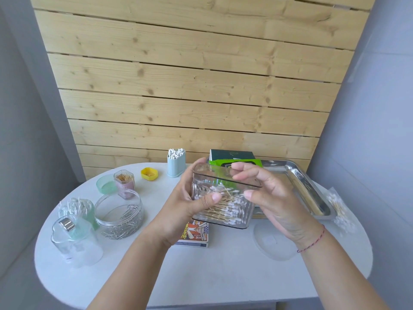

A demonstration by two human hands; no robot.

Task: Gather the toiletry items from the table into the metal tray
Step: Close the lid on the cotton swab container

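Observation:
I hold a clear ribbed plastic box of cotton swabs (225,209) above the middle of the white table (223,269). My left hand (187,204) grips its left side, thumb across the front. My right hand (272,198) pinches the box's clear lid edge at the right. The metal tray (312,186) sits at the right rear, with a green wipes pack (237,163) and a dark green box (232,154) at its far left end. A blue holder of cotton swabs (176,163) stands behind the box.
On the left stand a clear jar of paper clips (119,217), a pink toothpick jar (124,183), a green lid (105,184), a yellow cap (149,173), a swab cup (77,209) and a clear container (73,240). A clear lid (274,242), card pack (194,236) and bagged swabs (339,209) also lie there.

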